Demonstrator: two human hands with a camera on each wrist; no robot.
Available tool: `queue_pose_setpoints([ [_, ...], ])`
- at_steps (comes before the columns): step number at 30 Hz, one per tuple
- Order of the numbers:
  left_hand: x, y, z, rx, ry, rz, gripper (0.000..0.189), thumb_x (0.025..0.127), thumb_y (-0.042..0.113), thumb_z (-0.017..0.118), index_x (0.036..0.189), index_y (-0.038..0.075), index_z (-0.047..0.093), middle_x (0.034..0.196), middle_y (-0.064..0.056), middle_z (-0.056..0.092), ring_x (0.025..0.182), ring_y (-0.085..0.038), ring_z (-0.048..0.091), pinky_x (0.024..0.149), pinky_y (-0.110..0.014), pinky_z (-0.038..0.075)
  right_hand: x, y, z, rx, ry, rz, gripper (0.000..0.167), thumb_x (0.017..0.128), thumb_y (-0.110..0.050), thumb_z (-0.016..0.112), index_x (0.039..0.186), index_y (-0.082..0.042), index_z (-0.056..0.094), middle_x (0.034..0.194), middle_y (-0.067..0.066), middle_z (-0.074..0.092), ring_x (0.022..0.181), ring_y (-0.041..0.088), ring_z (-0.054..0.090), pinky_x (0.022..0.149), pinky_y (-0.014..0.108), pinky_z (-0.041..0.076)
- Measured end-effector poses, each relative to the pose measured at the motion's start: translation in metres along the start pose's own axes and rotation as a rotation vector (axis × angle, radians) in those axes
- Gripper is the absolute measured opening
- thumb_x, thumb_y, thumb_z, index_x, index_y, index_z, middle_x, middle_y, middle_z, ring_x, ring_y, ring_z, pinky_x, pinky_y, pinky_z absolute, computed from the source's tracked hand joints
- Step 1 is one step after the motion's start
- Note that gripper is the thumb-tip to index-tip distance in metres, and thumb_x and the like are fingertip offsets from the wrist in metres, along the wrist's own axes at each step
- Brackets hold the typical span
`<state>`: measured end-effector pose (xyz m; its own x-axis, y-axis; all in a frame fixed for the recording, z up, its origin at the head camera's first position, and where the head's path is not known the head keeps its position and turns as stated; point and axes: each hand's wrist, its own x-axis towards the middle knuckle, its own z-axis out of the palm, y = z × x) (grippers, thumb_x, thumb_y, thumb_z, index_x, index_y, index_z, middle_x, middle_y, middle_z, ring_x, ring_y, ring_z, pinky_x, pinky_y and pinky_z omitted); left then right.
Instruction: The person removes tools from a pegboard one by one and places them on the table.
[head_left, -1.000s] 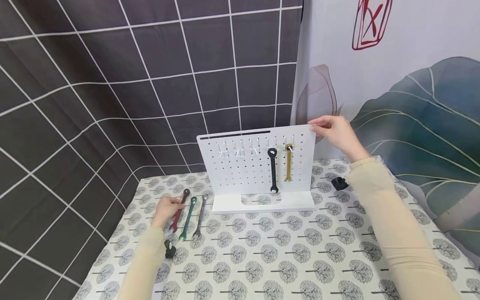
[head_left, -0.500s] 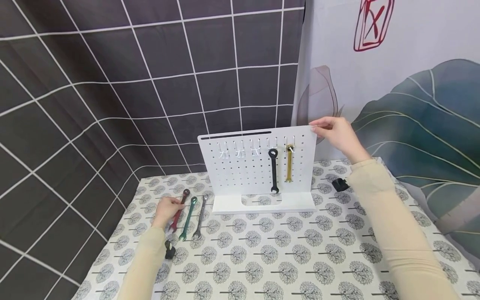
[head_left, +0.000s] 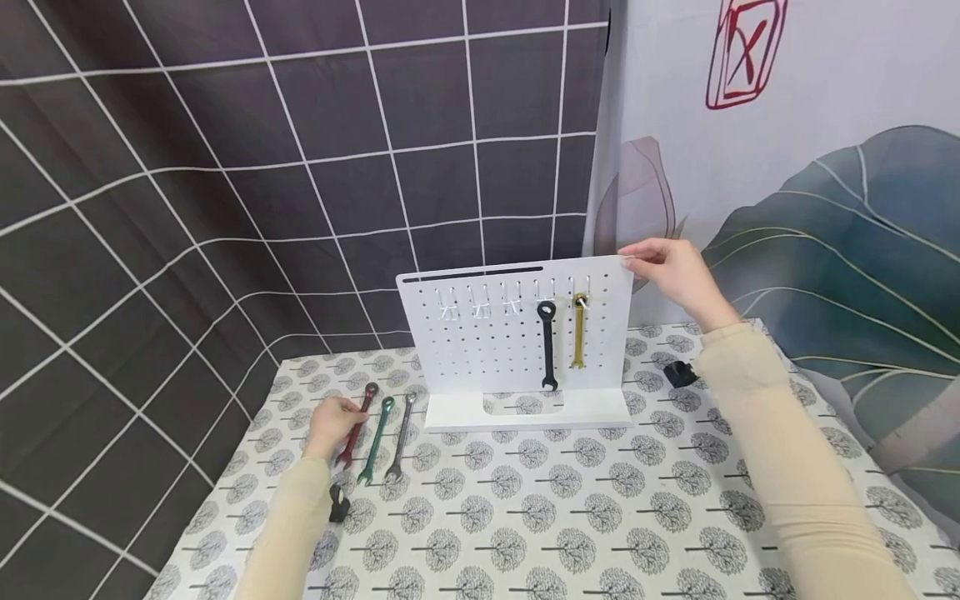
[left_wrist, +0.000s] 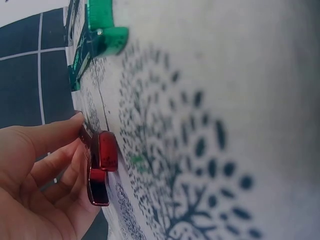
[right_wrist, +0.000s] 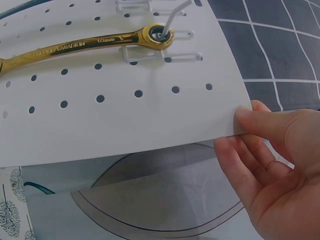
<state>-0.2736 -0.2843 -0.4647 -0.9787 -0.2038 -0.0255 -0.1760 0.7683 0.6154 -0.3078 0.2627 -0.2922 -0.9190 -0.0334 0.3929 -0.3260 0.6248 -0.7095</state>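
Observation:
My left hand (head_left: 330, 425) pinches a dark red combination wrench (head_left: 351, 446) at the left of the table, thumb and fingers on its shank. In the left wrist view the wrench's open jaw end (left_wrist: 107, 152) points toward the camera, close over the cloth. To its right lie a green wrench (head_left: 377, 442) and a silver-grey wrench (head_left: 402, 442), roughly parallel. With thumb and fingers, my right hand (head_left: 670, 271) grips the upper right corner of a white pegboard (head_left: 465, 354). A black wrench (head_left: 547, 346) and a gold wrench (right_wrist: 95, 45) hang from its right-hand hooks.
Three more clear hooks (head_left: 480, 304) on the board's left side hold nothing. The board stands on a white base (head_left: 592, 408) at the back of the tree-patterned tablecloth (head_left: 525, 508). Dark gridded curtain (head_left: 337, 192) and a printed white curtain (head_left: 825, 108) rise behind.
The head view has tilted up very slightly. Both hands stay almost where they were, the left on the red wrench, the right on the board's corner.

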Motion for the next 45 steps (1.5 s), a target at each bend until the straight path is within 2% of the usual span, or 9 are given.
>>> queue_pose_setpoints([
  [8,-0.005,0.002,0.000,-0.004,0.002,-0.013,0.022,0.089,0.015,0.074,0.094,-0.005,0.069,0.083,-0.014,0.068,0.063,-0.017,0.058,0.054,-0.025,0.049,0.000,0.001,0.000,-0.003,0.004,0.003,0.027,0.098,-0.020,0.069,0.119,-0.004,0.071,0.108,0.020,0.073,0.080,0.013,0.071,0.072,0.015,0.050],
  [15,-0.009,0.001,0.000,-0.016,0.002,-0.012,0.022,0.089,0.015,0.073,0.095,-0.006,0.069,0.086,-0.015,0.067,0.065,-0.018,0.058,0.055,-0.026,0.049,0.000,0.001,0.001,-0.015,-0.006,0.001,0.030,0.098,-0.023,0.069,0.121,-0.003,0.070,0.108,0.019,0.073,0.072,-0.003,0.064,0.075,0.017,0.048],
  [18,-0.009,0.000,0.001,-0.013,0.006,-0.014,0.023,0.090,0.016,0.073,0.096,-0.006,0.069,0.086,-0.015,0.067,0.067,-0.019,0.059,0.056,-0.027,0.050,-0.001,0.002,0.001,-0.013,-0.003,0.008,0.030,0.098,-0.022,0.069,0.121,-0.004,0.070,0.108,0.019,0.073,0.074,0.002,0.067,0.077,0.021,0.049],
  [22,-0.007,-0.002,0.003,-0.010,0.010,-0.010,0.024,0.091,0.017,0.072,0.100,-0.006,0.069,0.084,-0.014,0.066,0.066,-0.019,0.059,0.055,-0.027,0.051,-0.002,0.003,0.000,-0.011,0.001,0.012,0.029,0.098,-0.021,0.069,0.121,-0.004,0.070,0.108,0.020,0.073,0.079,0.015,0.071,0.081,0.028,0.048],
  [28,-0.005,-0.001,0.002,0.003,0.016,0.031,0.029,0.096,0.018,0.066,0.112,-0.006,0.067,0.094,-0.019,0.069,0.065,-0.019,0.060,0.055,-0.030,0.050,-0.002,0.003,0.000,-0.014,-0.003,0.004,0.029,0.098,-0.022,0.069,0.120,-0.004,0.071,0.107,0.020,0.073,0.081,0.019,0.071,0.081,0.029,0.048],
  [32,-0.004,0.006,0.001,0.002,0.015,0.082,0.029,0.097,0.018,0.063,0.115,-0.005,0.067,0.105,-0.024,0.069,0.080,-0.027,0.065,0.068,-0.040,0.057,-0.002,0.003,0.001,-0.007,-0.005,0.008,0.030,0.098,-0.022,0.069,0.121,-0.003,0.070,0.107,0.020,0.073,0.077,0.010,0.069,0.082,0.032,0.048],
  [37,-0.004,0.020,0.002,-0.027,0.027,0.119,0.028,0.098,0.019,0.063,0.116,-0.002,0.068,0.113,-0.024,0.068,0.095,-0.034,0.066,0.080,-0.047,0.057,0.000,0.003,0.001,-0.008,-0.007,0.016,0.030,0.098,-0.023,0.068,0.122,-0.004,0.070,0.107,0.019,0.073,0.073,-0.002,0.064,0.083,0.032,0.048],
  [42,-0.004,0.037,0.003,-0.063,0.017,0.163,0.029,0.099,0.018,0.062,0.120,0.000,0.067,0.114,-0.020,0.068,0.102,-0.035,0.064,0.088,-0.049,0.054,0.002,0.003,0.001,0.001,-0.011,0.022,0.031,0.098,-0.023,0.068,0.123,-0.004,0.069,0.108,0.018,0.073,0.074,-0.002,0.064,0.084,0.030,0.049],
  [45,-0.006,0.048,0.003,-0.086,0.007,0.213,0.029,0.098,0.017,0.063,0.121,-0.001,0.067,0.112,-0.019,0.069,0.105,-0.036,0.064,0.092,-0.052,0.053,0.002,0.003,0.001,0.008,-0.010,0.025,0.031,0.098,-0.023,0.069,0.122,-0.004,0.069,0.108,0.017,0.073,0.074,-0.002,0.065,0.083,0.027,0.049],
])
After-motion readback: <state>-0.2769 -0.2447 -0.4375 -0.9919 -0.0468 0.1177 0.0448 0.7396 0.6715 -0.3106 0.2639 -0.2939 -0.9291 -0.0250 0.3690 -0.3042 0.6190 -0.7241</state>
